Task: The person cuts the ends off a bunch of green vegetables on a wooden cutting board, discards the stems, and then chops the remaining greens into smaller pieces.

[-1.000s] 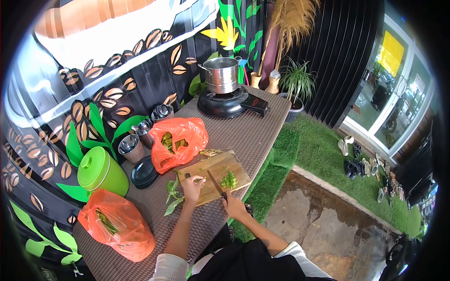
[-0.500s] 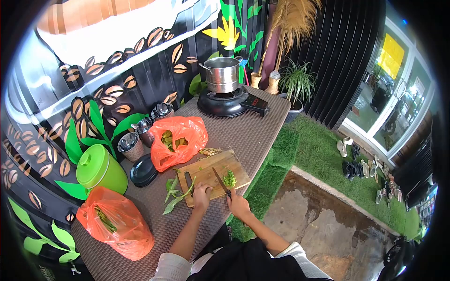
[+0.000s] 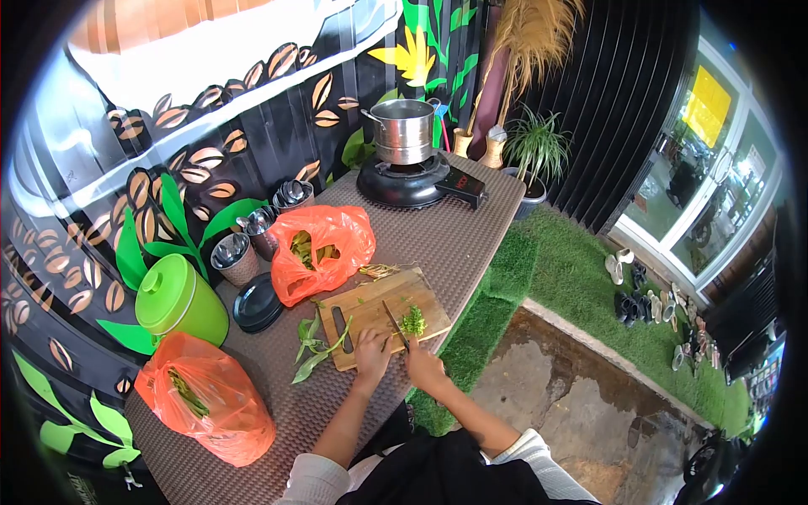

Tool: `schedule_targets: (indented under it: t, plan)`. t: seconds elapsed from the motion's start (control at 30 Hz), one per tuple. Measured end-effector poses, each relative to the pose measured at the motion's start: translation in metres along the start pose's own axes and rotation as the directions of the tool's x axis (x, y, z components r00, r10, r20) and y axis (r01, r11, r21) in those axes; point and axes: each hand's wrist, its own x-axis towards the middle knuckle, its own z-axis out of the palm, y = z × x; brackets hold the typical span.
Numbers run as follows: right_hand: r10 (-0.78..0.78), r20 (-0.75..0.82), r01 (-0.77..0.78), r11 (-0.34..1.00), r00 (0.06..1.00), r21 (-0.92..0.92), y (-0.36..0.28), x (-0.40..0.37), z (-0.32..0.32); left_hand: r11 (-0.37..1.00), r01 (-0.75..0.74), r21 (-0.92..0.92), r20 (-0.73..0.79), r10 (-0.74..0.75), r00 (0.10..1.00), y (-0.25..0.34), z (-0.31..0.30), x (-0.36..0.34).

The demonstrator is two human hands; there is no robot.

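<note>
A wooden cutting board (image 3: 370, 313) lies on the brown woven-look table (image 3: 446, 231). My right hand (image 3: 425, 369) is wrapped round the handle of a knife (image 3: 393, 316), whose blade rests over the board. Chopped greens (image 3: 412, 321) form a small pile right of the blade. My left hand (image 3: 371, 353) is on the board's near edge, left of the knife, fingers bent together; anything under them is too small to make out. Leafy green stems (image 3: 313, 345) lie on the table at the board's left side.
Orange bags of greens (image 3: 323, 252) (image 3: 227, 408), a green lidded container (image 3: 181, 299), dark plates (image 3: 257, 305) and cutlery cups (image 3: 235, 259) stand to the left. A steel pot (image 3: 404, 135) sits on a black stove (image 3: 400, 181) at the far end.
My left hand has shifted slightly to the right, closer to the knife. My right hand still holds the knife, with its blade in nearly the same place.
</note>
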Motion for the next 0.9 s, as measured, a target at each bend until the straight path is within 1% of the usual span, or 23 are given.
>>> schedule_targets:
  t: [0.1,0.17,0.2,0.27,0.3,0.37,0.4,0.47,0.5,0.53,0.57,0.6,0.67,0.7,0.73,0.77,0.8,0.87,0.9]
  plan:
    - [0.104,0.098,-0.104,0.995,0.99,-0.006,-0.008,0.002,0.006,0.999,-0.03,0.026,-0.01,0.03,0.999,0.0,0.001,-0.001]
    - [0.081,0.073,-0.08,0.997,0.994,-0.01,-0.005,0.015,0.006,0.999,0.036,0.035,0.024,-0.037,0.999,-0.002,0.002,0.001]
    - [0.057,0.048,-0.057,0.998,0.997,-0.012,-0.006,0.02,0.005,0.999,0.038,0.037,0.023,-0.039,0.999,-0.006,0.004,0.001]
    - [0.043,0.072,-0.043,0.999,0.997,0.001,-0.005,0.024,-0.001,0.989,0.145,-0.035,0.054,-0.143,0.988,-0.013,0.008,0.004]
    - [0.029,0.095,-0.03,0.999,0.995,0.013,-0.007,0.024,-0.005,0.989,0.145,-0.034,0.053,-0.143,0.988,-0.01,0.005,0.006]
    - [0.045,0.081,-0.045,0.999,0.996,0.0,-0.014,0.012,-0.008,0.944,0.329,-0.023,0.16,-0.322,0.933,-0.003,-0.001,0.009]
    - [0.064,0.066,-0.063,0.998,0.996,-0.014,-0.016,0.008,-0.007,0.944,0.33,-0.024,0.156,-0.322,0.934,0.002,-0.004,0.012]
    - [0.087,0.072,-0.086,0.996,0.994,-0.015,-0.015,0.008,0.007,0.89,0.441,-0.115,0.13,-0.427,0.895,0.014,-0.01,0.016]
    - [0.114,0.081,-0.114,0.993,0.99,-0.014,-0.016,0.007,0.01,0.889,0.444,-0.116,0.13,-0.429,0.894,0.013,-0.009,0.015]
    - [0.115,0.084,-0.114,0.993,0.99,-0.015,-0.015,0.01,0.011,0.904,0.423,-0.063,0.141,-0.411,0.901,0.011,-0.009,0.014]
    - [0.088,0.066,-0.088,0.996,0.994,0.0,-0.014,0.014,0.01,0.917,0.399,-0.011,0.152,-0.393,0.907,0.01,-0.009,0.013]
    - [0.064,0.048,-0.065,0.998,0.997,0.015,-0.013,0.018,0.009,0.916,0.4,-0.01,0.156,-0.394,0.906,0.01,-0.008,0.01]
    - [0.051,0.051,-0.052,0.999,0.997,0.012,-0.01,0.023,0.005,0.958,0.274,0.088,0.102,-0.282,0.954,0.011,-0.006,0.005]
    - [0.031,0.054,-0.031,0.999,0.998,0.008,-0.012,0.024,0.001,0.958,0.271,0.087,0.102,-0.28,0.955,0.011,-0.006,0.004]
    - [0.03,0.052,-0.031,0.999,0.998,0.009,-0.015,0.021,-0.001,0.968,0.239,0.073,0.083,-0.245,0.966,0.011,-0.006,0.003]
    - [0.049,0.049,-0.049,0.999,0.998,-0.008,-0.017,0.015,-0.002,0.977,0.207,0.059,0.063,-0.211,0.976,0.01,-0.006,0.003]
    - [0.068,0.046,-0.067,0.997,0.997,-0.025,-0.02,0.01,-0.003,0.977,0.206,0.058,0.061,-0.21,0.976,0.008,-0.005,0.002]
    - [0.066,0.037,-0.065,0.997,0.997,-0.04,-0.019,0.006,0.009,0.989,0.114,0.099,0.033,-0.118,0.992,0.005,-0.004,-0.001]
    - [0.069,0.027,-0.067,0.996,0.997,-0.053,-0.019,0.004,0.011,0.989,0.113,0.097,0.035,-0.117,0.993,0.005,-0.004,-0.004]
